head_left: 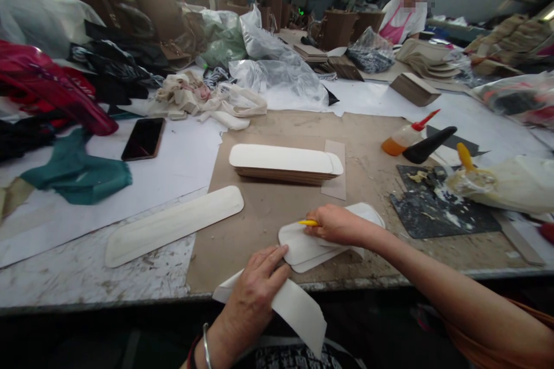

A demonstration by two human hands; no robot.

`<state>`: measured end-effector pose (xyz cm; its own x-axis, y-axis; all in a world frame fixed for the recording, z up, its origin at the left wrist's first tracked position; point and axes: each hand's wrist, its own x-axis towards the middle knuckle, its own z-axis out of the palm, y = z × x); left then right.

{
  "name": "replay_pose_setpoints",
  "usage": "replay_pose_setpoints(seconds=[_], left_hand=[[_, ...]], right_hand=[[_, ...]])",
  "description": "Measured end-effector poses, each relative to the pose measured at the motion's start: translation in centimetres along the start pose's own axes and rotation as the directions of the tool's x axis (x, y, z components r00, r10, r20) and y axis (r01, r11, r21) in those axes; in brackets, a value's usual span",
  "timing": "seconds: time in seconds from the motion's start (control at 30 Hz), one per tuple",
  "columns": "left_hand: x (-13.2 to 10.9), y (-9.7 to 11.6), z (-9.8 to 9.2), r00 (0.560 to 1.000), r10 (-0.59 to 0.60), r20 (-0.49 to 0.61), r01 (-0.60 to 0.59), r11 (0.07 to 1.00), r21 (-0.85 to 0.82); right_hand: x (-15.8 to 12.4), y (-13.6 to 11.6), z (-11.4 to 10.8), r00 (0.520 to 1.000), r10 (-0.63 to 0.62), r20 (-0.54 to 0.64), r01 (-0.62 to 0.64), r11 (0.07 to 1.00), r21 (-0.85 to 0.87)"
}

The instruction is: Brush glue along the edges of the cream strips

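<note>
My right hand (333, 223) is closed round a thin yellow tool (308, 222); only its tapered end sticks out, so its kind is hidden. That hand rests over overlapping white rounded panels (298, 242) near the table's front edge. My left hand (258, 282) is closed on a curved white strip (303, 311), which passes beneath the palm and hangs past the edge. Its fingertips touch the left end of the panels. Behind the hands stands a neat stack of long brown boards with a white top piece (281, 158). A single long white panel (177, 225) lies to the left.
At right are a glue bottle with a red nozzle (400, 137), a black tool (428, 146), a smeared dark board (437, 207) and a pale container with a yellow handle (497, 181). A phone (143, 138) lies left. Bags and two people are farther back.
</note>
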<state>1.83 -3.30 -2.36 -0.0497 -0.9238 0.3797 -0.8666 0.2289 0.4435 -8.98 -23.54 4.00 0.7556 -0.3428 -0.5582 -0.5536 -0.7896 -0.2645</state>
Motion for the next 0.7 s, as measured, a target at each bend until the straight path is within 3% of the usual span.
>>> replay_pose_setpoints(seconds=[0.13, 0.27, 0.4, 0.5, 0.7], left_hand=[[0.0, -0.3, 0.3, 0.999, 0.016, -0.032, -0.016, 1.0, 0.025], [-0.2, -0.8, 0.8, 0.995, 0.063, -0.071, -0.06, 0.997, 0.047], [-0.7, -1.4, 1.4, 0.989, 0.081, -0.12, -0.078, 0.996, 0.035], [-1.0, -1.7, 1.6, 0.988, 0.105, -0.113, -0.1, 0.994, 0.047], [-1.3, -2.1, 1.6, 0.99, 0.127, -0.067, -0.122, 0.99, 0.076]], right_hand=[[-0.8, 0.8, -0.4, 0.999, -0.029, 0.02, 0.028, 0.999, 0.039], [-3.9, 3.8, -1.1, 0.998, 0.059, 0.031, -0.062, 0.993, 0.098], [-7.5, 8.1, -0.7, 0.978, 0.199, -0.059, -0.17, 0.93, 0.325], [-8.5, 10.3, 0.3, 0.959, 0.229, -0.166, -0.134, 0.885, 0.446], [-6.5, 11.1, 1.6, 0.877, 0.389, -0.282, -0.314, 0.908, 0.277]])
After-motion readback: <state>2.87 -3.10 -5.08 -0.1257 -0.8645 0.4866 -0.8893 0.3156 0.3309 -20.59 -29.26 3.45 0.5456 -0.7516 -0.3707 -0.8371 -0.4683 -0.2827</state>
